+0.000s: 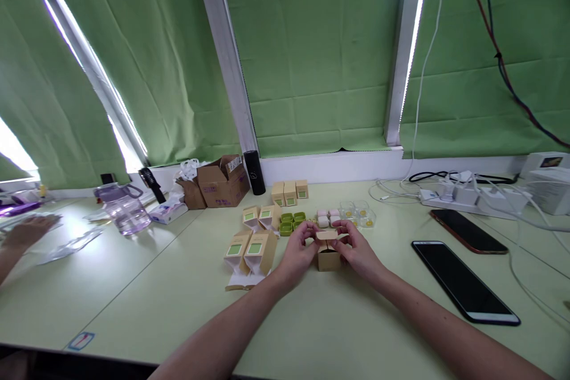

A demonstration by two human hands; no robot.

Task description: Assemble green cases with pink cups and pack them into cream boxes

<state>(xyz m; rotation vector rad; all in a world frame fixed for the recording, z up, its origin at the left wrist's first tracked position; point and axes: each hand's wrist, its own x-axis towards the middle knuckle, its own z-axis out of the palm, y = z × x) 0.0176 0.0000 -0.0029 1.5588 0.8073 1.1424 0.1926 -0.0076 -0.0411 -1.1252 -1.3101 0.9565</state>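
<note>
- Beneath your left hand [297, 254] and right hand [360, 254], you have a pale green table [356, 326].
- Beyond both, you face a white ledge [329, 167] under green curtains [307, 53].
- Pale posts [225, 53] divide the curtains; bright light [13, 151] glares between them, far to the left of your left hand.

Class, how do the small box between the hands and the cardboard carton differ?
The small box is far smaller than the cardboard carton. The left hand and right hand touch the small box, not the cardboard carton. The cardboard carton bears purple print; the small box's near face looks plain. Both are brown.
</note>
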